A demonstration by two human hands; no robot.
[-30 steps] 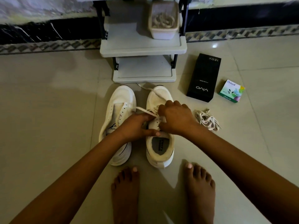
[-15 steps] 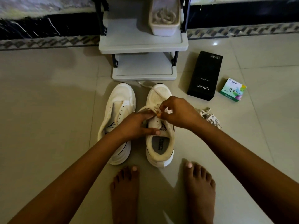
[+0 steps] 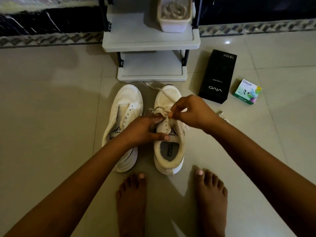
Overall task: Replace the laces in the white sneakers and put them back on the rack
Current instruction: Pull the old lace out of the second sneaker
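On the tiled floor (image 3: 51,117) just before the rack (image 3: 150,40), a person's left hand (image 3: 145,129) grips one white sneaker (image 3: 168,151) by its tongue to steady it while the right hand (image 3: 193,112) pinches a lace (image 3: 159,110) at the toe-end eyelets, apparently threading it, the unlaced twin (image 3: 126,103) alongside.

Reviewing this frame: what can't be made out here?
Head view only.
- Which eyelet the lace enters: covered by the right hand.
- Tongue of the sneaker: partly under the left hand.
- Loose laces on the floor: mostly behind the right forearm.
- Tub on the rack: top cut by the upper edge, contents blurred.
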